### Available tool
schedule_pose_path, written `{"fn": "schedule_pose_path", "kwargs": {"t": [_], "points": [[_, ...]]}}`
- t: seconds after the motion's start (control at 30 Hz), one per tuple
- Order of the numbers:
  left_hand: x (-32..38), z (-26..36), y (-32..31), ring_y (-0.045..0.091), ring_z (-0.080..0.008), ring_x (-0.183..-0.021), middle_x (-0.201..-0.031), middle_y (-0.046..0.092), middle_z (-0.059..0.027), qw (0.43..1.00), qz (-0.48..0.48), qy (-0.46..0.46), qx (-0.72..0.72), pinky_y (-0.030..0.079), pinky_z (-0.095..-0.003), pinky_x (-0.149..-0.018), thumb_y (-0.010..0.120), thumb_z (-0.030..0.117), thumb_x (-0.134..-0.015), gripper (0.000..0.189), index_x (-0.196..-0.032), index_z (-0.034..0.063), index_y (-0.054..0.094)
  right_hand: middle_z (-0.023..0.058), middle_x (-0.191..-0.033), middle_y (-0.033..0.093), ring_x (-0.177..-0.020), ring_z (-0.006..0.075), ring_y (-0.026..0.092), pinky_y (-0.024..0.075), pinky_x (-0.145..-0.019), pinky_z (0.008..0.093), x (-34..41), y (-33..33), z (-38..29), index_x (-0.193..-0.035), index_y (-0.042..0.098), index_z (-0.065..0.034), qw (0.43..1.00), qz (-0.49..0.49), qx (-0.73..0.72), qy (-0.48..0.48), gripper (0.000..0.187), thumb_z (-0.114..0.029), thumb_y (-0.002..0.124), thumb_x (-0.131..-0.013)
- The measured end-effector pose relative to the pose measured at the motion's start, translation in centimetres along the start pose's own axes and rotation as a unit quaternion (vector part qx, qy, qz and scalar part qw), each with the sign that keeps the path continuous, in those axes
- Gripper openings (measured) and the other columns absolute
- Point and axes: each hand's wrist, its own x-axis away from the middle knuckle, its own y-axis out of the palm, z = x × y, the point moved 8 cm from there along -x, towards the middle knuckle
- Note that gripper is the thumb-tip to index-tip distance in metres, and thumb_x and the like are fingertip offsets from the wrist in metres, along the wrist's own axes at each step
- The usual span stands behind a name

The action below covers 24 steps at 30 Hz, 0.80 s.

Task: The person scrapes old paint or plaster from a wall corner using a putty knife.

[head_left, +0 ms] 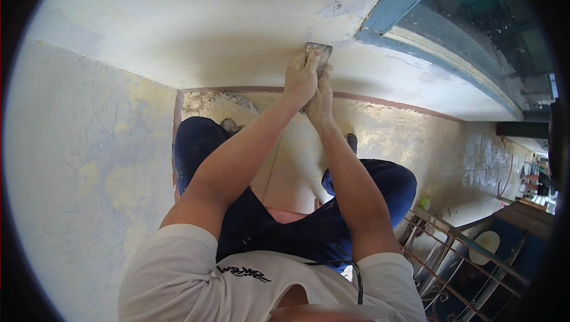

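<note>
My left hand (303, 79) grips a flat, dust-covered rectangular block (325, 51), perhaps a sanding block, with the thumb laid along its face. Just below and to the right, my right hand (324, 99) holds the block's lower end, its fingers curled at the right edge. The two hands touch at the palms and wrists. Both are coated in pale dust. The block lies against or very near the patchy off-white wall (249, 15); I cannot tell whether it touches. My fingers hide much of the block.
A blue window frame (372, 37) with glass is at upper right. A second patchy wall (98, 157) stands close on my left. A crumpled sheet (234, 104) lies on the dusty floor (285, 153) by the skirting. Metal railings (449, 233) are at lower right. A person (542, 183) appears far right.
</note>
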Motion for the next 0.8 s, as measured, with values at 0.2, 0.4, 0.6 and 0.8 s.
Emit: {"fn": "schedule_pose_path", "kwargs": {"t": [0.2,0.4,0.6,0.8], "points": [[0.2,1.3,0.4,0.058,-0.0123,-0.059,-0.072,0.066,-0.0085,0.998,-0.019,0.02,-0.052,0.047,-0.0268,-0.056,0.049,0.031,-0.095,0.037,-0.083,-0.0006,0.064,0.0062,-0.119,0.051,-0.108,0.0159,0.05,0.0432,-0.09,0.028,0.5,-0.5,0.2,-0.135,0.036,-0.0111,0.999,0.007,0.0,0.044,0.048,-0.042,0.026,-0.101],[0.1,0.9,0.5,0.057,-0.0099,-0.063,-0.075,0.065,-0.0056,0.999,-0.033,-0.018,-0.036,0.047,-0.0243,-0.059,0.048,0.03,-0.096,0.035,-0.086,0.0002,0.063,0.0077,-0.126,0.048,-0.113,0.0177,0.047,0.0404,-0.095,0.0299,1.0,-0.2,0.3,-0.137,0.035,-0.0105,0.999,0.014,-0.038,0.037,0.048,-0.041,0.024,-0.101],[-0.3,0.5,0.3,0.057,-0.0098,-0.063,-0.072,0.064,-0.0051,0.999,-0.031,-0.019,-0.04,0.047,-0.024,-0.059,0.047,0.03,-0.097,0.036,-0.084,0.0005,0.064,0.0075,-0.125,0.048,-0.113,0.0172,0.048,0.0413,-0.094,0.0301,1.2,0.1,0.1,-0.136,0.035,-0.0081,0.996,0.038,-0.073,0.017,0.049,-0.041,0.025,-0.101],[0.6,1.5,0.4,0.058,-0.0111,-0.065,-0.071,0.064,-0.0055,0.997,-0.014,-0.011,-0.079,0.048,-0.0251,-0.061,0.049,0.031,-0.096,0.037,-0.083,-0.0009,0.063,0.0072,-0.124,0.048,-0.112,0.0172,0.048,0.0414,-0.095,0.0304,1.3,0.0,0.5,-0.137,0.034,-0.0102,0.99,0.052,-0.124,0.049,0.048,-0.04,0.025,-0.101]]}}
